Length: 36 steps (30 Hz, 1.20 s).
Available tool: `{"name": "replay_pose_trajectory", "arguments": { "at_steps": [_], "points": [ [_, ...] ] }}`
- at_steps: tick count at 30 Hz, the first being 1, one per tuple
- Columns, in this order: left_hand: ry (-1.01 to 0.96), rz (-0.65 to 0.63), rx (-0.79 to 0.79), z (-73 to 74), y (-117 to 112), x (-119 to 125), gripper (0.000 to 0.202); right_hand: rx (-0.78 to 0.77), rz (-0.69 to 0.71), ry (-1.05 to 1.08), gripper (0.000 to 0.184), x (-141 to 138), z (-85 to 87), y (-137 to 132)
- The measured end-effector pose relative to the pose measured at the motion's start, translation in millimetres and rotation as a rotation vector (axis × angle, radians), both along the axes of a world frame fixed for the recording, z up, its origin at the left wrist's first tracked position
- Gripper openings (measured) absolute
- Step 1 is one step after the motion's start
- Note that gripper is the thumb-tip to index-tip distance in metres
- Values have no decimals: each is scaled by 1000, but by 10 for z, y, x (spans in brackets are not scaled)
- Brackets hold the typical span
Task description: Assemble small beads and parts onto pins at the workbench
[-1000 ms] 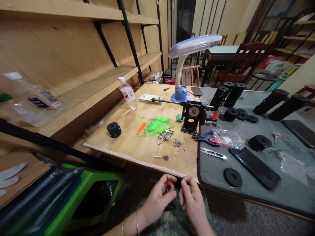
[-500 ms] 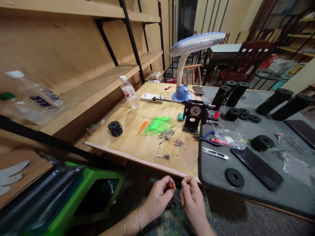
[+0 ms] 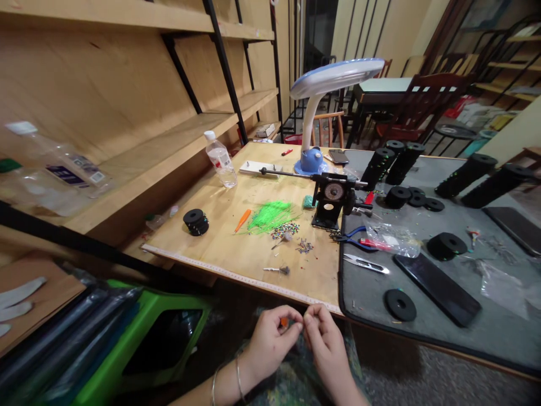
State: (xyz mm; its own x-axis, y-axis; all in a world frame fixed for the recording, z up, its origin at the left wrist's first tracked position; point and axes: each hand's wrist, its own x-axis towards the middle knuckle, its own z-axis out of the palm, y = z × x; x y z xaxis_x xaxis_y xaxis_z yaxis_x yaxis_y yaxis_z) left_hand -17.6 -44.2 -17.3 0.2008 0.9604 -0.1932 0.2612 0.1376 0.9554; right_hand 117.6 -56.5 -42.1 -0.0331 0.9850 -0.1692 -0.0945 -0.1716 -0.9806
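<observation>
right, the two bare hands meet low in front of the table (image 3: 253, 256), just off its near edge and over the person's lap. the left hand (image 3: 270, 340), with two bangles at the wrist, has its fingers curled around a small orange piece (image 3: 283, 322), most of it hidden in the curl. the right hand (image 3: 324, 337) is bunched, thumb against forefinger, its tips right by the left's; whether it pinches anything, i cannot tell.

as for writing, a clear bottle (image 3: 40, 148) lying on the shelf at the left wears a dark label (image 3: 67, 176) with pale lettering, too smeared to read. the water bottle (image 3: 221, 163) standing on the table has some red print, also illegible. a ruled strip (image 3: 240, 278) runs along the table's near edge, its figures too small to make out. the round dial (image 3: 334, 192) on the black winder (image 3: 327, 211) is marked around its face, likewise unreadable. bright green strands (image 3: 273, 216) lie left of the winder, with multicoloured beads (image 3: 285, 230) just in front of them.
</observation>
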Motion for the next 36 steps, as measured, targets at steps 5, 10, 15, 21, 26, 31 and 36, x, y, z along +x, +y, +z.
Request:
{"name": "replay_pose_trajectory", "arguments": {
  "at_steps": [5,10,15,21,26,31,36],
  "points": [
    [67,-18,175,128,82,-121,16,57,95,-129,20,39,93,14],
    [68,-13,311,204,150,-174,17,115,126,-208,21,20,151,17],
    [-106,166,87,168,207,-126,31,168,122,-296,21,28,137,6],
    [-181,260,68,211,360,-300,37,99,52,-194,20,101,57,5],
    [-195,138,-58,210,339,-415,37,-59,50,45,23,114,71,52],
    [-106,-12,-72,223,242,-322,26,-114,88,73,29,129,154,82],
    [-89,-85,-55,275,238,-157,18,-115,136,43,32,131,153,98]
  ]
}}
